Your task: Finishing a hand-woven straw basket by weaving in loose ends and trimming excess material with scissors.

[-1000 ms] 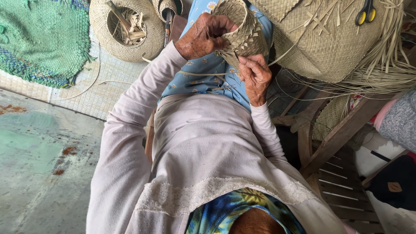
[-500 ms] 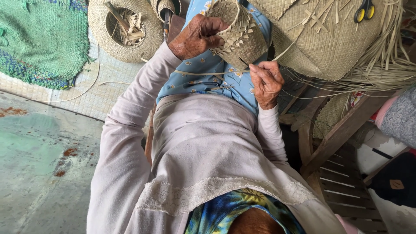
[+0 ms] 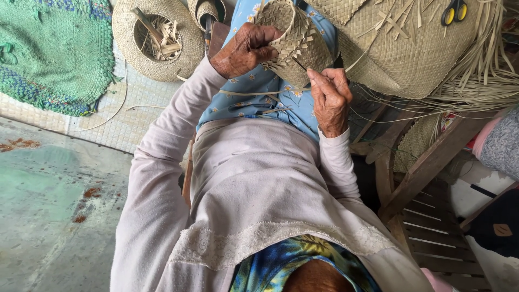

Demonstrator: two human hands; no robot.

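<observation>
Fingers (image 3: 259, 40) of the left hand (image 3: 243, 51) are curling tight around the rim of the small woven basket (image 3: 297, 43), steadying it above the lap; the right hand (image 3: 330, 100), just below, is pinching a loose strip, best pulled snug while the weave is gripped firmly

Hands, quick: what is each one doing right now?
Left hand: closed, gripping the rim of the small woven basket.
Right hand: fingers curled against the basket's lower edge, pinching a strip.
</observation>
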